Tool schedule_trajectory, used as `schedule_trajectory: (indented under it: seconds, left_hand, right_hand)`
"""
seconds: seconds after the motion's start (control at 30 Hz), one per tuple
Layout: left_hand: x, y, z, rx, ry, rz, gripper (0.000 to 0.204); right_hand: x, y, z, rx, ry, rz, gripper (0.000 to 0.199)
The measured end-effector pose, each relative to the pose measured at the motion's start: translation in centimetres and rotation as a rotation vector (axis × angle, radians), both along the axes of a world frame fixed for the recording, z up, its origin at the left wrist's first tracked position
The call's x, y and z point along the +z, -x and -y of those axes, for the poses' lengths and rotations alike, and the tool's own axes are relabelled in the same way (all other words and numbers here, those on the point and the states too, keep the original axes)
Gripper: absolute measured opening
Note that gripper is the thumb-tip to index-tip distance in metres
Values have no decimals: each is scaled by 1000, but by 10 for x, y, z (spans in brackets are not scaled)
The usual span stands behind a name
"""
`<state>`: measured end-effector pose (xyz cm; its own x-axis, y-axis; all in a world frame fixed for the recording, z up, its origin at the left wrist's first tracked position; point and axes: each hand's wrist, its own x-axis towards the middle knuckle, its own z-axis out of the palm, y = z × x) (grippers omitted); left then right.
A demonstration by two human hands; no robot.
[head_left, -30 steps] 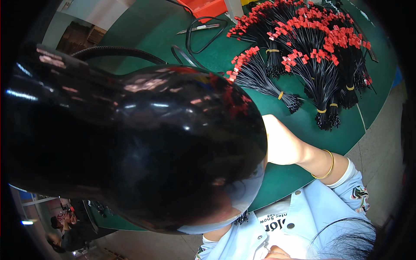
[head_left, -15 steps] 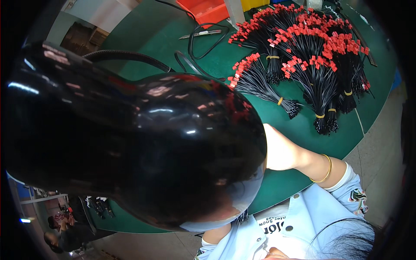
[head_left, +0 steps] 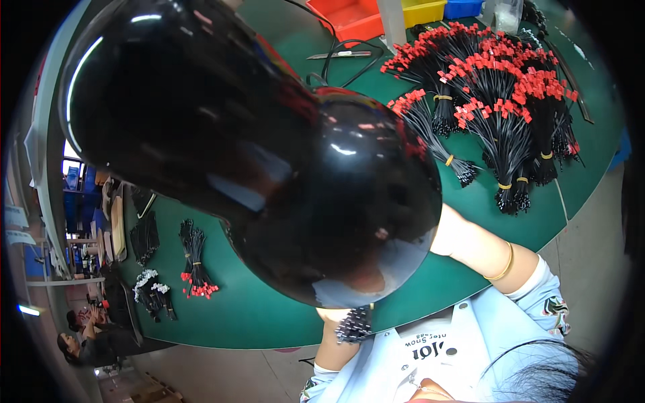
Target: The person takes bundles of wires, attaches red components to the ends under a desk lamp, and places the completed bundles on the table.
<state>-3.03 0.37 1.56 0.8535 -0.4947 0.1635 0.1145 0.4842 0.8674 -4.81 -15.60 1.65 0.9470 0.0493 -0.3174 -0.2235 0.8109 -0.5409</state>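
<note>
A big glossy black lamp-like housing (head_left: 269, 148) covers the middle of the view and hides most of both hands. From its right edge comes my right hand (head_left: 449, 230), only its back and wrist showing, with a gold bracelet (head_left: 502, 263) further up the arm. Below the housing a bit of my left hand (head_left: 332, 314) and its wrist are visible. Beside that wrist stick out the dark ends of a bundle of black wires (head_left: 355, 325); whether the fingers grip it is hidden. The fingers of both hands are out of sight.
Tied bundles of black wires with red connectors (head_left: 497, 114) are heaped on the green table (head_left: 269, 322). Left lie a smaller red-tipped bundle (head_left: 196, 262) and white-tipped ones (head_left: 149, 289). Behind are a knife-like tool (head_left: 339, 55) and red (head_left: 346, 20), yellow (head_left: 423, 13) and blue bins (head_left: 463, 8).
The black housing has shifted up and to the right in view, uncovering the left side of the table. More of my left wrist and the wire ends beside it now show.
</note>
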Motion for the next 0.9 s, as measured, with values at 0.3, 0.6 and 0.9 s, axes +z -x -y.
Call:
schedule_trajectory:
  seconds: [0.3, 0.6, 0.9]
  left_hand:
    - [-16, -5, -10, -49, 287, -242, 48]
    - [24, -13, -9, -129, -90, 118, 30]
    - [10, -5, 18, -580, -144, -408, 37]
  right_hand:
    - [-14, 5, -1, 54, -244, -207, 13]
    - [-23, 8, -9, 72, 156, 139, 55]
    - [-4, 17, -1, 390, 169, 225, 34]
